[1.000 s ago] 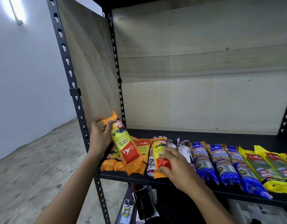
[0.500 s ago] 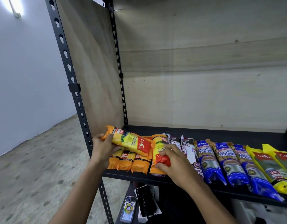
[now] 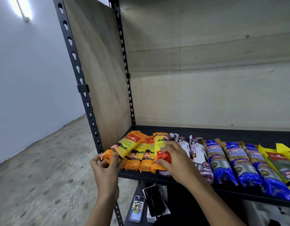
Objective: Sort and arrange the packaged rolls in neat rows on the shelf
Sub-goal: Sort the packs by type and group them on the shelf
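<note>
Packaged rolls lie side by side on the black shelf. At the far left an orange roll lies on the shelf, and my left hand pinches its near end at the shelf's front edge. Two more orange rolls lie beside it. My right hand is shut on a fourth orange roll with a red label, which rests over the row. To the right lie white and purple rolls, three blue rolls and yellow rolls.
A wooden side panel and back panel enclose the shelf, with a black perforated upright at the front left. Below the shelf lie a phone and a dark device. Concrete floor lies to the left.
My left hand lowered the raised orange roll and laid it flat at the left end of the row. My right hand stayed on the red-labelled orange roll.
</note>
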Demonstrator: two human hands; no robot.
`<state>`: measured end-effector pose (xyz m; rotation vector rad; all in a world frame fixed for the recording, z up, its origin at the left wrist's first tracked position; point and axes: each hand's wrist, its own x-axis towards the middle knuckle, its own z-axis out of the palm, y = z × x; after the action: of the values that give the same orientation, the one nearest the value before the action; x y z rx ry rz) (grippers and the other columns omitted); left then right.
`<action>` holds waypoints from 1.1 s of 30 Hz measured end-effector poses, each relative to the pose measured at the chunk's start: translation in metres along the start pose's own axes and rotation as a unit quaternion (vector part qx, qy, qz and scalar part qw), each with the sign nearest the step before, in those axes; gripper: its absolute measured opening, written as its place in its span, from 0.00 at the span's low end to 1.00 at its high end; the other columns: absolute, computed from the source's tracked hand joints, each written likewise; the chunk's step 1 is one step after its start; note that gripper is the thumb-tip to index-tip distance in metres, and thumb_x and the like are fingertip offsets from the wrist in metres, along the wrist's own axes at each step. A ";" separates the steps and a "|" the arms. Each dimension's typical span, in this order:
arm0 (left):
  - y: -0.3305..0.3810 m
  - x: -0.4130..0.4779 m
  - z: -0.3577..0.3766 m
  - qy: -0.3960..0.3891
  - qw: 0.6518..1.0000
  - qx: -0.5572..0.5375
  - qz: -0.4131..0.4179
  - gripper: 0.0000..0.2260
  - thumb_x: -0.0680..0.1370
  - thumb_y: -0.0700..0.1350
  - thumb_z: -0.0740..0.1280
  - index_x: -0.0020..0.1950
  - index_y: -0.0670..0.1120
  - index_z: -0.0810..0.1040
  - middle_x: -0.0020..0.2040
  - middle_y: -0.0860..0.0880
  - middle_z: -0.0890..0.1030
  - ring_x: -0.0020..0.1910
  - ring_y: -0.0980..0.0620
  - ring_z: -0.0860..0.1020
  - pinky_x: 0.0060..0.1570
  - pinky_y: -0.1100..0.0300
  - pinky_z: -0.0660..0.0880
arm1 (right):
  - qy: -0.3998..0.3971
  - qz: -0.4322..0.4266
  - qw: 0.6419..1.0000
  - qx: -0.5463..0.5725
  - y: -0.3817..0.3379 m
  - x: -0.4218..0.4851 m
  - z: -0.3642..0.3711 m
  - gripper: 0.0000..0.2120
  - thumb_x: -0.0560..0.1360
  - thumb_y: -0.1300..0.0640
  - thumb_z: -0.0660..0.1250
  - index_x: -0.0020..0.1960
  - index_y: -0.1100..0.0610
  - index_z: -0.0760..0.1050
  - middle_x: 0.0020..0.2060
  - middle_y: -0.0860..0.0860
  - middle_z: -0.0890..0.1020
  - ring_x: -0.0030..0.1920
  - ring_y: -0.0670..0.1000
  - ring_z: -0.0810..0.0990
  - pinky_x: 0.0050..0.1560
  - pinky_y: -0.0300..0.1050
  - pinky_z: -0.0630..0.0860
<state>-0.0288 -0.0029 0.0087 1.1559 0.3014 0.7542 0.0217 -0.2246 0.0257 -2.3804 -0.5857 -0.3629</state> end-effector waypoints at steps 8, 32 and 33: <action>-0.015 -0.008 0.005 0.040 0.979 0.187 0.066 0.19 0.74 0.51 0.75 0.51 0.47 0.66 0.44 0.48 0.80 0.38 0.56 0.82 0.34 0.60 0.74 | -0.010 -0.017 1.000 0.011 -0.014 0.014 0.021 0.24 0.74 0.41 0.70 0.65 0.53 0.74 0.71 0.43 0.65 0.68 0.47 0.70 0.66 0.43 0.69; -0.006 0.048 -0.016 -0.293 0.767 0.528 0.218 0.30 0.76 0.72 0.56 0.74 0.60 0.65 0.76 0.59 0.61 0.72 0.57 0.65 0.65 0.57 0.70 | -0.302 -0.240 0.879 -0.281 0.000 0.105 -0.017 0.38 0.77 0.66 0.63 0.78 0.39 0.53 0.80 0.39 0.51 0.79 0.49 0.40 0.72 0.53 0.62; -0.005 0.052 -0.016 -0.312 0.756 0.539 0.201 0.32 0.75 0.74 0.56 0.75 0.61 0.64 0.77 0.59 0.58 0.73 0.56 0.64 0.67 0.55 0.69 | -0.298 -0.253 0.875 -0.285 -0.001 0.106 -0.016 0.37 0.78 0.63 0.65 0.78 0.39 0.53 0.80 0.40 0.52 0.79 0.49 0.41 0.71 0.53 0.64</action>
<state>0.0016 0.0423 0.0057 2.5626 -0.1423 0.4720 0.1113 -0.2010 0.0801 -2.8810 -1.5933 0.0105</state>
